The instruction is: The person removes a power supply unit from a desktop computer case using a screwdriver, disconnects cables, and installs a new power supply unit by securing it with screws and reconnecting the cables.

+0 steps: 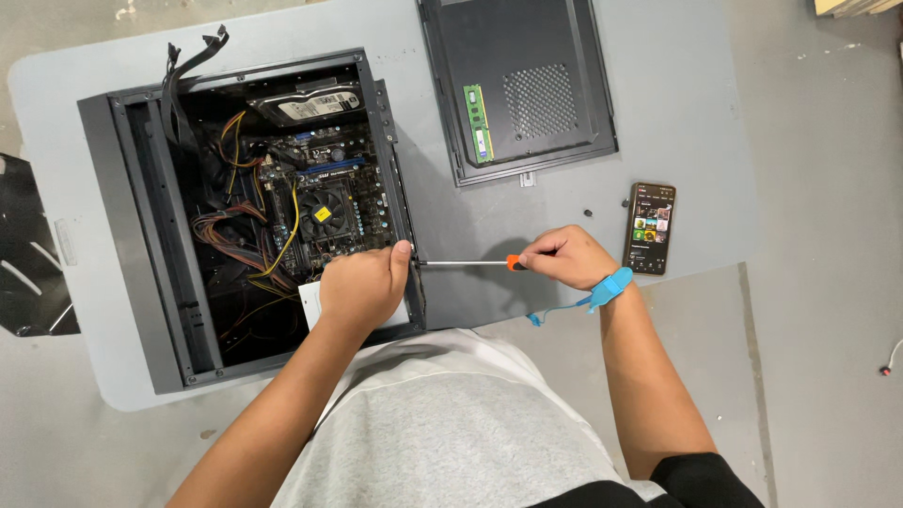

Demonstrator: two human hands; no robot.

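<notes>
An open black computer case (141,282) lies on its side on a grey table (677,122), showing a motherboard (324,212), coloured cables and a hard drive (306,105). My left hand (362,287) rests on the case's right rear edge over a white part. My right hand (564,256) grips a screwdriver (466,262) by its orange handle. The shaft lies level, its tip at the case's right edge near my left thumb. A blue strap (607,290) circles my right wrist.
The removed black side panel (564,141) lies at the table's back right with a green memory stick (478,122) on it. A lit smartphone (650,228) lies right of my right hand. Small dark screws (588,213) sit near it.
</notes>
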